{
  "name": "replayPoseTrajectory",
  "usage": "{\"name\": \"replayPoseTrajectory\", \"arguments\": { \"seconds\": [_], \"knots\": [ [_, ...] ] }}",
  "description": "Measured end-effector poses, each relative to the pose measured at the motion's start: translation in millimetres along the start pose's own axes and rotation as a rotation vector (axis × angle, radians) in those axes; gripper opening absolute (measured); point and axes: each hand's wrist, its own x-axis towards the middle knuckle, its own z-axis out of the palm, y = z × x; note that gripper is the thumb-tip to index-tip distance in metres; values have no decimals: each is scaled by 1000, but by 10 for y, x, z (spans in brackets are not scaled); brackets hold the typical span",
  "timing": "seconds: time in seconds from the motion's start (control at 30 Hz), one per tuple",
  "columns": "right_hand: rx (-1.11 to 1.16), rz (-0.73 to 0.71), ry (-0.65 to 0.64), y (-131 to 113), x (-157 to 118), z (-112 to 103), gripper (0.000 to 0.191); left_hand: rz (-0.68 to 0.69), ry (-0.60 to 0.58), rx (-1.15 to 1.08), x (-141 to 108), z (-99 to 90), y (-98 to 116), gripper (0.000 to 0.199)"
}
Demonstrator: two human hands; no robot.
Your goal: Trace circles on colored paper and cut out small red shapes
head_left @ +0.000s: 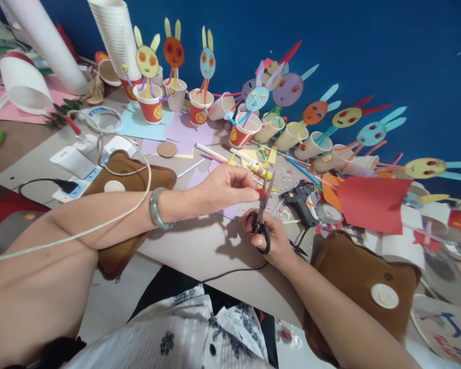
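Note:
My left hand [230, 190] pinches a small red piece [262, 193], probably paper, between thumb and fingertips. In my right hand [273, 238] is a pair of black-handled scissors [264, 218], blades pointing up and lying close beside the red piece. Whether the blades touch it I cannot tell. Behind my hands lie a glue stick [256, 168], coloured paper scraps and several thin sticks. A black glue gun [302, 202] rests on the table just right of the scissors.
Paper-cup rabbit figures [243, 128] line the blue wall. Red paper [374, 202] lies at right. Brown cushions [363, 277] flank my arms. A white cable [80, 233] crosses my left arm; a power strip [75, 189] is at left. A tall stack of white cups [113, 38] stands behind.

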Motion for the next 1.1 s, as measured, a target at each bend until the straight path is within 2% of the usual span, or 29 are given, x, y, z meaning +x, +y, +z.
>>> {"name": "replayPoseTrajectory", "arguments": {
  "seconds": [1.1],
  "knots": [
    [-5,33,10,-35,8,-9,64,-36,-33,11,-14,-2,70,14]
  ]
}}
